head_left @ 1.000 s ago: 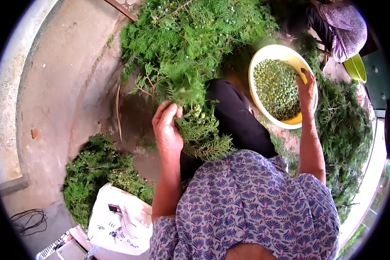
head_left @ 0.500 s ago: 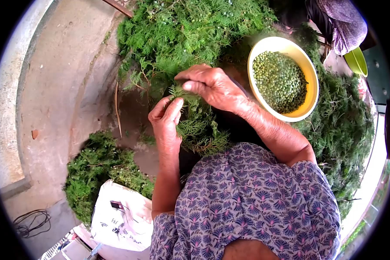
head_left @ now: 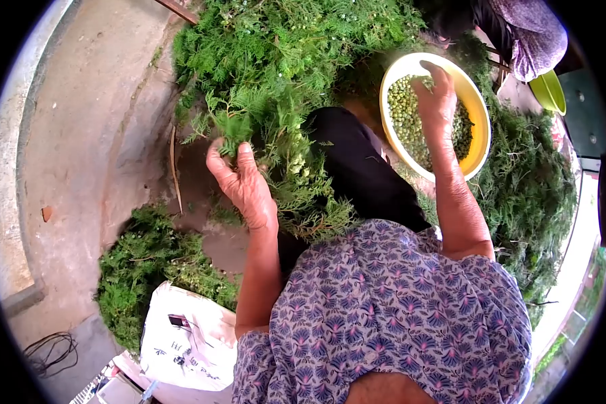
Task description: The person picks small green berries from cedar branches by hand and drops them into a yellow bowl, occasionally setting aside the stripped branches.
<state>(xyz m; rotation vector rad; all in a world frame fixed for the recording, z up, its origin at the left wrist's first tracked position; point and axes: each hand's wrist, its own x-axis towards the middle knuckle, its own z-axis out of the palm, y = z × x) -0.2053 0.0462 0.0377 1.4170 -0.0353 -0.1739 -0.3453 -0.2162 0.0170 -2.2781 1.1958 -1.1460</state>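
Observation:
My left hand [head_left: 244, 185] grips a green conifer sprig [head_left: 234, 129] between thumb and fingers, in front of the big leafy pile. Over at the right, my right hand [head_left: 436, 97] hangs above a yellow basin [head_left: 481, 145], its fingers apart and nothing seen in them. Small green berries [head_left: 404, 114] fill much of the basin, partly covered by that hand and forearm. More cut sprigs [head_left: 310, 202] lie over my lap, beside a dark-clothed leg [head_left: 357, 158].
A large heap of conifer branches [head_left: 262, 47] spreads ahead, with another heap [head_left: 528, 188] at right. A smaller pile [head_left: 145, 269] sits left, by a white sack [head_left: 182, 357] with a phone-like object [head_left: 179, 320]. Another person's patterned sleeve [head_left: 539, 40] shows near a green bowl [head_left: 549, 92].
My right hand has moved right, from beside the sprig to over the basin, and its fingers have spread. My left hand has shifted slightly left and up, still holding a sprig.

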